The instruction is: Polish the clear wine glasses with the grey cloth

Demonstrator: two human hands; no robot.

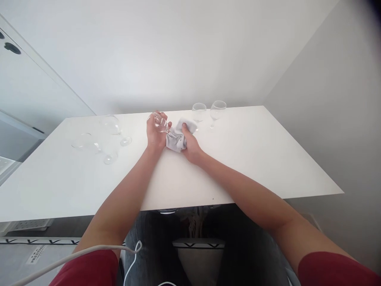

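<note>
My left hand (156, 133) is closed around the bowl of a clear wine glass (161, 124), which is tilted so its stem points right. A light grey cloth (176, 143) is bunched round the stem and foot end, hiding most of it. My right hand (191, 145) grips that cloth, thumb on top, pressing it about the glass. Both hands are above the white table near its back edge. Just beyond my right hand, two more wine glasses (218, 110) stand upright.
On the table's left side lie two clear wine glasses (110, 126), tipped over. The white table (256, 159) ends at a wall behind. A white cable (98, 248) runs across at lower left. Below the front edge are boxes (53, 258) and my legs.
</note>
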